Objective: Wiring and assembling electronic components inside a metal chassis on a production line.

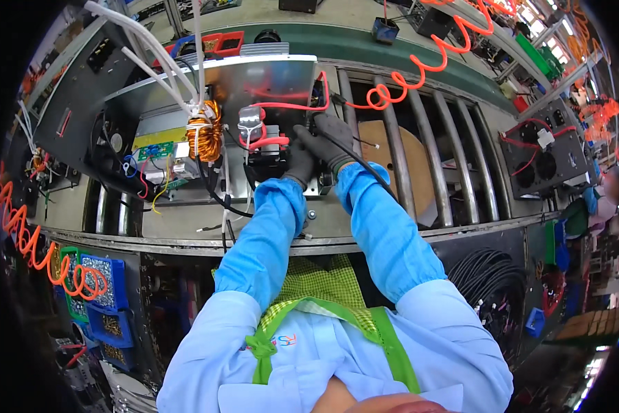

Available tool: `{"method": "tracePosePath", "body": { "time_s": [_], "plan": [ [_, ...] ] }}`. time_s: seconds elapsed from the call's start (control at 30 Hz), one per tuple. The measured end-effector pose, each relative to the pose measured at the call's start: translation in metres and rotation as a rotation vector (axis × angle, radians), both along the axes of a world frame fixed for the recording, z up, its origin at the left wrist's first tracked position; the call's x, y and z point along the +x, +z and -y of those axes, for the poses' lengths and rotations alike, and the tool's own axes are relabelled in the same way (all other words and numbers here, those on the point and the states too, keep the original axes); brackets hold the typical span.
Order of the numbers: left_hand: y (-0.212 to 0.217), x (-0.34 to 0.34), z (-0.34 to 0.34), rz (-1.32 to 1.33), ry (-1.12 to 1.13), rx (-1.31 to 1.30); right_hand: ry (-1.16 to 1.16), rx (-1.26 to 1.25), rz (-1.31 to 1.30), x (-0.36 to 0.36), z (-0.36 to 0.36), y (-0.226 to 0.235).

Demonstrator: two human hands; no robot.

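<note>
A metal chassis (275,79) with an upright silver panel stands before me on the roller conveyor, its inside full of electrical parts. My left hand (300,164), in a dark grey glove, reaches in beside a black block with red leads (267,150); its fingers are mostly hidden. Close on its right, my right hand (331,141), gloved alike, is closed around a black cable (364,167) that runs back over the wrist toward the rollers. A copper-wound coil (205,132) sits left of the hands, near a green circuit board (155,151). A red lead (292,105) loops along the panel above my hands.
Metal rollers (430,158) extend right, over a round brown board (385,148). Another black unit with fans (547,155) stands far right. Orange coiled hoses (420,79) hang at upper right and on the left. Blue bins of fasteners (106,282) sit lower left; black cables (488,275) lie lower right.
</note>
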State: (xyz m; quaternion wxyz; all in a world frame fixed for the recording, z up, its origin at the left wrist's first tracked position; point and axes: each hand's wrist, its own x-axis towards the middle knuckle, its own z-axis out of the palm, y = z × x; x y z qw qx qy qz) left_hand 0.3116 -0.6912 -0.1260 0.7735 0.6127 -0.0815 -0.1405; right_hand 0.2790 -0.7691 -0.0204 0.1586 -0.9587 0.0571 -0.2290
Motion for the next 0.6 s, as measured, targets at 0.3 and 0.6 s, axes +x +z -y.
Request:
{"method": "tracePosePath", "body": {
  "time_s": [0.3, 0.6],
  "plan": [
    [-0.026, 0.011, -0.001, 0.076, 0.004, 0.163, 0.02, 0.004, -0.005, 0.001, -0.008, 0.004],
    [-0.02, 0.005, -0.006, 0.093, 0.017, 0.038, 0.05, -0.057, -0.049, -0.004, -0.008, 0.012]
  ]
}}
